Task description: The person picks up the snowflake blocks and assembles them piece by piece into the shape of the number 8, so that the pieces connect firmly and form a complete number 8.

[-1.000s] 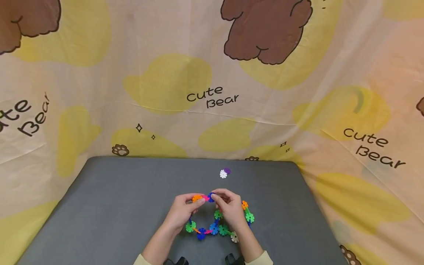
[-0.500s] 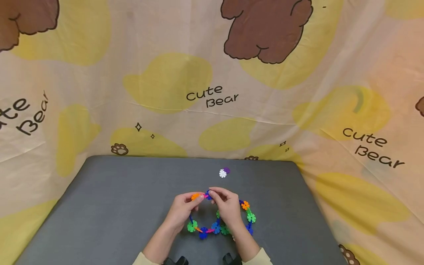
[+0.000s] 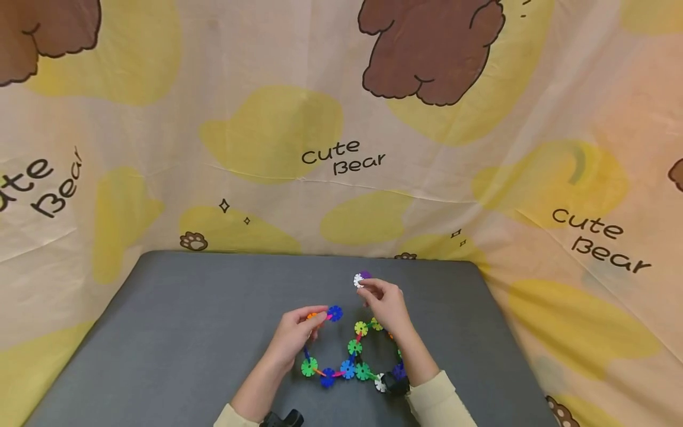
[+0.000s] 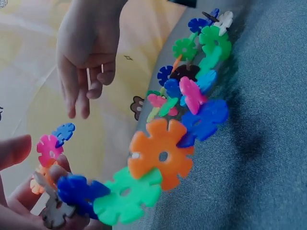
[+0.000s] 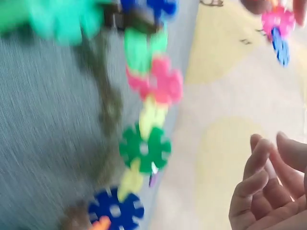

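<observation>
My left hand [image 3: 296, 335] pinches one end of a chain of slotted plastic snowflake discs, near an orange disc [image 4: 36, 186]. Beyond those fingers a pink disc [image 4: 48, 151] and a blue disc [image 3: 335, 313] stick out as the free end. The chain's closed loop [image 3: 354, 347] lies to the right, partly under my right forearm. My right hand [image 3: 388, 305] hovers beyond that loop, fingers loosely bent with nothing between them in the right wrist view. Its fingertips overlap a white disc [image 3: 357, 280] in the head view; a purple disc [image 3: 366, 275] sits right beside the white one.
The grey table [image 3: 187, 332] carries the chain and the two loose discs. A printed cloth [image 3: 267, 136] rises behind the table and at its sides. Black wrist gear [image 3: 396, 384] on my right arm covers part of the loop.
My right hand has let go of the blue end disc and moved away and to the right, to the white and purple discs. My left hand has kept its hold, nearly still.
</observation>
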Demonstrator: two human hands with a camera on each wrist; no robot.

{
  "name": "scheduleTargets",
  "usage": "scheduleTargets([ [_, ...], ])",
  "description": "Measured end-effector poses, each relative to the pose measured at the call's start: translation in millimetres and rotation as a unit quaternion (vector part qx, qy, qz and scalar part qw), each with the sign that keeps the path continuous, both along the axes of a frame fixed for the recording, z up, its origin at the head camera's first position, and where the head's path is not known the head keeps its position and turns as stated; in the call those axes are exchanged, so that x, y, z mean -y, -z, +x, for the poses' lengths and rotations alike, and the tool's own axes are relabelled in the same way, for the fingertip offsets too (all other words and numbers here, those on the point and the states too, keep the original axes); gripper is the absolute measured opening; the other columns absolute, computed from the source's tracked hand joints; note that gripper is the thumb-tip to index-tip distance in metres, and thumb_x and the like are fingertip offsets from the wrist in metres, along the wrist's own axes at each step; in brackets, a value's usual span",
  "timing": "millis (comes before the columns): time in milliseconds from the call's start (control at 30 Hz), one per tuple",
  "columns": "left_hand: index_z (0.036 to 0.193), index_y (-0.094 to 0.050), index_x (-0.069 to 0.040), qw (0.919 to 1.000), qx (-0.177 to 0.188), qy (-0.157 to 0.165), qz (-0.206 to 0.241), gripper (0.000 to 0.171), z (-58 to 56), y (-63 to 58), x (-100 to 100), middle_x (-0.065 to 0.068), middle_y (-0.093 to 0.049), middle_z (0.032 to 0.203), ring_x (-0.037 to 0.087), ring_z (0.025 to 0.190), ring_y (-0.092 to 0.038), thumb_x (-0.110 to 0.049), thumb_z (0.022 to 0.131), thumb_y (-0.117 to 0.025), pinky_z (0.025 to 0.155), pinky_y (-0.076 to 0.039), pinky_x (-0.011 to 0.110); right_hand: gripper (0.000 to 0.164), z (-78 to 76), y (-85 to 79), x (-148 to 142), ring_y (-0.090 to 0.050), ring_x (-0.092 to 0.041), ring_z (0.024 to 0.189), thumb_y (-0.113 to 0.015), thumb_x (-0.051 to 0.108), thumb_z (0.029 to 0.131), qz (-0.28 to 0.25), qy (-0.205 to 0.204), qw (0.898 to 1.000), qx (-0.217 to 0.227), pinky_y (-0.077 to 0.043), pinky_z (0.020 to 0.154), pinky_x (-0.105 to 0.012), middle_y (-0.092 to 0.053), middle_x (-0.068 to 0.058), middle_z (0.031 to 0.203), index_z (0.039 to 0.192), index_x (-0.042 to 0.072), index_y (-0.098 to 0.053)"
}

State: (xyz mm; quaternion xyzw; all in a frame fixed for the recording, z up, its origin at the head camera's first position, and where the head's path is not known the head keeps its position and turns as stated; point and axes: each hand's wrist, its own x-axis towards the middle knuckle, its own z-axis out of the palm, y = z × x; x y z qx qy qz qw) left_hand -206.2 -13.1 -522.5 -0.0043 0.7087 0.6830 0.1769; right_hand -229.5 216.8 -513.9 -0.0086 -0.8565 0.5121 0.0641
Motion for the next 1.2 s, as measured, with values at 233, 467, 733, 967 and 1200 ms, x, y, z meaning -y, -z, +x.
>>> scheduleTargets([
  [233, 0.118, -0.073, -0.006, 0.9999, 0.013, -0.007, 0.001, 0.034, 0.6, 2.2, -1.3, 0.001, -0.058, 0.076, 0.017, 0.061, -0.049, -0.03, 0.094, -0.072, 0.07, -0.056, 0.034, 0.021, -31.2, 3.7, -7.7, -0.069, -0.022, 0.078, -0.075, 0.017, 0.093, 0.067, 0.024, 0.997, 0.024, -0.058, 0.071, -0.033, -0.074, -0.004, 0.089, 0.11, 0.005, -0.076],
  [467, 0.114, -0.073, -0.003, 0.9997, 0.02, -0.003, -0.014, 0.032, -1.2, 4.7, -3.1, 0.001, -0.057, 0.075, 0.017, 0.061, -0.049, -0.027, 0.093, -0.074, 0.071, -0.057, 0.037, 0.02, -54.8, 18.2, -5.7, -0.068, -0.02, 0.084, -0.074, 0.015, 0.093, 0.112, 0.033, 0.991, 0.067, -0.058, 0.072, -0.037, -0.074, -0.006, 0.095, 0.11, 0.004, -0.076],
  [733, 0.107, -0.076, -0.004, 0.9995, 0.019, 0.005, -0.024, 0.031, -0.4, 1.8, -3.8, 0.005, -0.065, 0.087, 0.018, 0.068, -0.056, -0.029, 0.089, -0.078, 0.07, -0.054, 0.035, 0.025, -78.1, 42.6, -5.8, -0.065, -0.026, 0.094, -0.076, 0.019, 0.092, 0.169, 0.036, 0.979, 0.106, -0.055, 0.084, -0.043, -0.072, -0.009, 0.102, 0.114, 0.007, -0.074],
  [967, 0.108, -0.076, -0.005, 0.9995, 0.022, -0.001, -0.023, 0.031, -1.9, 2.3, -4.0, 0.001, -0.062, 0.075, 0.017, 0.064, -0.056, -0.03, 0.089, -0.078, 0.064, -0.049, 0.031, 0.027, -81.6, 57.9, -7.2, -0.058, -0.027, 0.091, -0.081, 0.021, 0.087, 0.239, 0.049, 0.962, 0.124, -0.05, 0.082, -0.043, -0.059, -0.012, 0.104, 0.107, 0.007, -0.068],
  [1200, 0.109, -0.076, -0.006, 0.9991, 0.027, -0.013, -0.03, 0.032, -2.2, 1.1, -1.5, 0.004, -0.064, 0.079, 0.022, 0.069, -0.061, -0.031, 0.09, -0.077, 0.069, -0.053, 0.034, 0.021, -69.3, 46.5, -9.7, -0.052, -0.022, 0.073, -0.081, 0.018, 0.087, 0.182, 0.042, 0.973, 0.132, -0.043, 0.066, -0.034, -0.058, -0.005, 0.081, 0.087, 0.01, -0.062],
])
